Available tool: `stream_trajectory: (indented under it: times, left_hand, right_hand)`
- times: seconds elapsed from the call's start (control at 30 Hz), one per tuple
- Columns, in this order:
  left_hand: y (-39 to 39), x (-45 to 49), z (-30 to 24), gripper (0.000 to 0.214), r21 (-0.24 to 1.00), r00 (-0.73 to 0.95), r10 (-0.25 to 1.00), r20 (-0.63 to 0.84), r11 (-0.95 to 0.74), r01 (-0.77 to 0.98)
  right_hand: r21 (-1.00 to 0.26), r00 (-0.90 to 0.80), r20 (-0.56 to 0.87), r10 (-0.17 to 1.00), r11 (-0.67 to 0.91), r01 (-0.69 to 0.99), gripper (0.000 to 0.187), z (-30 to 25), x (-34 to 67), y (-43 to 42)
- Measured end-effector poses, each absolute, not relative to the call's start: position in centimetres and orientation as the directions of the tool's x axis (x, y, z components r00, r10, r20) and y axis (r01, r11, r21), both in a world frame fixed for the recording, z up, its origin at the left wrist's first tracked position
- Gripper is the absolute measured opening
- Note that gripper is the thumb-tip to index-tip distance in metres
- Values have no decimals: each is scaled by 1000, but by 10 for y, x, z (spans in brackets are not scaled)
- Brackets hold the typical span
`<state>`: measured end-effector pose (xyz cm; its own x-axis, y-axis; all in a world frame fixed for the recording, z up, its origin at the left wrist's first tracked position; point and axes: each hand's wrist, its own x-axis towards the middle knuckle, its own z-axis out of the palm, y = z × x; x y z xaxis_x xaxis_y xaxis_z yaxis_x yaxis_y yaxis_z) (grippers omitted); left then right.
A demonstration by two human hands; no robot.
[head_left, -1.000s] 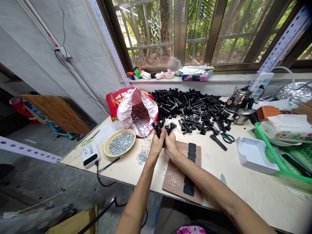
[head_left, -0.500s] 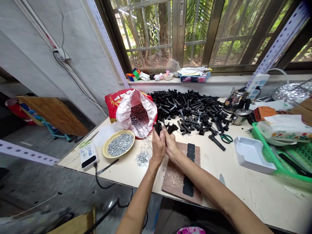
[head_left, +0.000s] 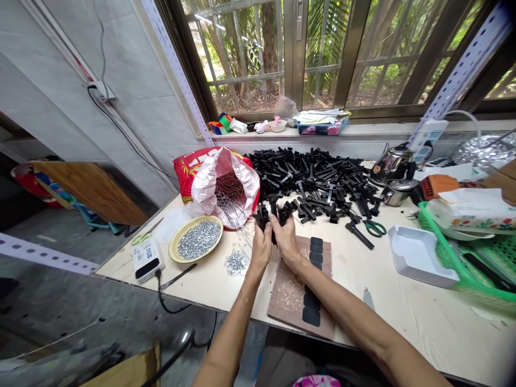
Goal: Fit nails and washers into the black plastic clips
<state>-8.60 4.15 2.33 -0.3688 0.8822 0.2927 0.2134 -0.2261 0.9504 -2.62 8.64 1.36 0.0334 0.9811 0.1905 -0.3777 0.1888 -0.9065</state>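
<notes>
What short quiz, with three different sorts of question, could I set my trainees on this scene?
1. Open question: What do the person's left hand and right hand hold?
2. True or false: The shallow, open white box lies to the left of the shallow, oval yellow bowl.
3. Fill the gap: A small heap of silvery metal pieces lies on the pale wooden tabletop, between the bowl and the flat, rectangular brown ____.

Key:
1. Rigid-looking black parts; their exact shape is hard to make out.
2. False: the box lies to the right of the bowl.
3. Board.
</notes>
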Motion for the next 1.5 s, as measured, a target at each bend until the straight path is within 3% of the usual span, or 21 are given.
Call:
stream_trajectory:
  times: [0.1,0.27,0.37,0.47,0.57,0.73,0.97,1.03,1.1,1.17,1.23,1.37,1.5]
  left_hand:
    - [42,-84,20,43,967,-290,931,224,-174,188]
    - [43,-93,22,41,963,-444,868,223,-125,240]
    - [43,-94,23,47,997,-393,917,72,-75,7]
    - [45,-95,18,56,987,-295,954,-58,11,-159]
    - [52,-97,6,59,993,-386,921,-61,18,-114]
    - [67,-103,-7,44,966,-430,865,-257,220,-136]
    - [68,-119,0,29,962,-437,858,-270,227,-149]
    - [62,-122,5,28,964,-436,861,-261,210,-162]
    - [55,-124,12,30,968,-444,862,-243,185,-171]
    - [47,-125,23,35,977,-457,870,-186,116,-178]
    - [39,-126,36,40,976,-431,893,-125,31,-217]
    - [27,-126,66,32,911,-217,946,-241,143,-388]
    - [16,-114,82,32,849,-33,943,-331,283,-447]
  right_hand:
    - [-918,72,239,968,249,-310,50,16,-21,88]
    - [-940,-182,233,955,173,-294,46,11,-16,78]
    - [-939,-261,252,932,171,-297,47,8,-19,80]
    - [-954,-240,191,952,122,-275,46,5,-25,90]
    - [-974,-209,98,973,51,-221,42,0,-32,102]
    - [-999,-212,34,977,28,-32,35,-13,-39,114]
    - [-987,-193,97,976,119,107,35,-13,-26,115]
    - [-966,-219,186,958,219,136,36,-9,-15,111]
    - [-878,-274,383,882,440,188,37,-3,-1,105]
    - [-695,-351,592,726,680,235,36,3,13,100]
    - [-495,-479,692,540,838,231,34,11,26,97]
    - [-256,-796,581,170,966,19,30,35,40,97]
    - [-325,-874,484,50,937,-127,31,61,39,96]
